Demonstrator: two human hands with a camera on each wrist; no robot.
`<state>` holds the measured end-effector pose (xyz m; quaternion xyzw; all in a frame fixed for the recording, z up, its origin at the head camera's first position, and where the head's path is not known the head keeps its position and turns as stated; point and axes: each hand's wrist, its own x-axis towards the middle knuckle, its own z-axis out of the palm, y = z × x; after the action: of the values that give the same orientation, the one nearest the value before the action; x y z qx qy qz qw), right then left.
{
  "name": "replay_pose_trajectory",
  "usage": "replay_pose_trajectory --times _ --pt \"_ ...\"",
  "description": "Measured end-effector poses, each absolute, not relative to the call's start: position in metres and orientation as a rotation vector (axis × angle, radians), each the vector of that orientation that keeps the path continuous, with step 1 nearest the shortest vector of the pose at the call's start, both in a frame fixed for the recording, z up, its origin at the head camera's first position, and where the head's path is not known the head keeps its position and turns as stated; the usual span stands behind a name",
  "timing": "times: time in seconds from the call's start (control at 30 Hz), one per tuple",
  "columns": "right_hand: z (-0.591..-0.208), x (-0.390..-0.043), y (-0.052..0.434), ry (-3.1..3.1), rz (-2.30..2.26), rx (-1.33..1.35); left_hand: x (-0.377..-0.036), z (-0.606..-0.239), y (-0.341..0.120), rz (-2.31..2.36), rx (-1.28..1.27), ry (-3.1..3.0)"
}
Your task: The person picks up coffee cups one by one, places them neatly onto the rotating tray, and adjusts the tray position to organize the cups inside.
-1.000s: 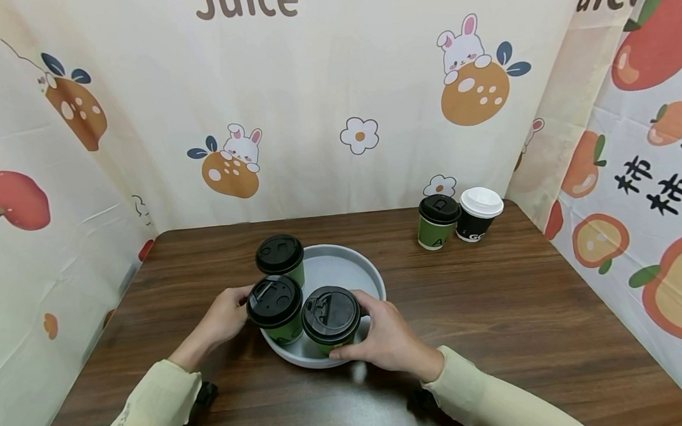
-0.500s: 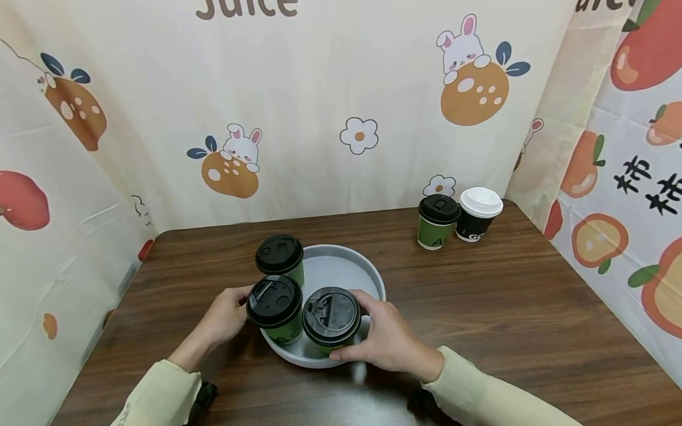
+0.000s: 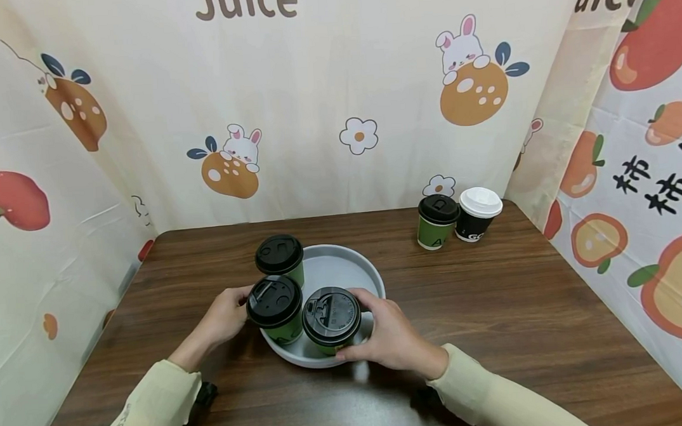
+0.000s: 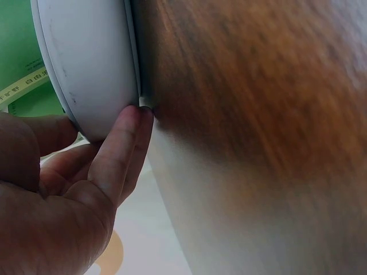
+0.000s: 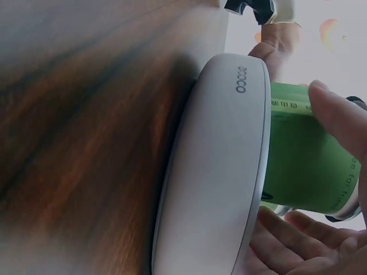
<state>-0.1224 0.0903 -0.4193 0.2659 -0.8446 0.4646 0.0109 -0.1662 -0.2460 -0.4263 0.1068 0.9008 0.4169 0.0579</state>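
At lower centre of the head view, the left hand [image 3: 222, 320] grips the left rim of the grey round tray [image 3: 352, 270], fingertips [image 4: 135, 117] tucked under its edge where it meets the bench [image 3: 494, 308]; the right hand [image 3: 383, 335] clasps the right rim, thumb beside the nearest green cup [image 3: 330, 318]. Three black-lidded cups crowd the tray's near-left side, so any lift wants level, evenly matched hands. Readable writing: "Let's" on the left sleeve [image 3: 149, 409], "Juice" on the backdrop [image 3: 247, 2], embossed "ooco" on the tray's wall [image 5: 242, 80].

Matt grey plastic tray [image 3: 372, 276], wood-grain table [image 3: 494, 308]
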Motion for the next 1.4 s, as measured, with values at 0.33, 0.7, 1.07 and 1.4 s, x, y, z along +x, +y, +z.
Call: replay_pose_trajectory --times 0.33,0.7,1.07,1.4 --pt "-0.417 -0.125 0.098 -2.692 1.302 0.799 -0.167 -0.426 -0.245 1.271 0.324 2.74" --pt "-0.412 -0.131 0.11 -2.665 1.261 0.888 -0.168 -0.427 -0.247 1.258 0.332 2.735" --pt "-0.409 -0.134 0.124 -2.706 1.155 0.838 -0.168 -0.428 -0.247 1.251 0.327 2.737" --pt "-0.409 -0.14 0.132 -2.693 1.075 0.828 -0.168 -0.429 -0.247 1.236 0.341 2.754"
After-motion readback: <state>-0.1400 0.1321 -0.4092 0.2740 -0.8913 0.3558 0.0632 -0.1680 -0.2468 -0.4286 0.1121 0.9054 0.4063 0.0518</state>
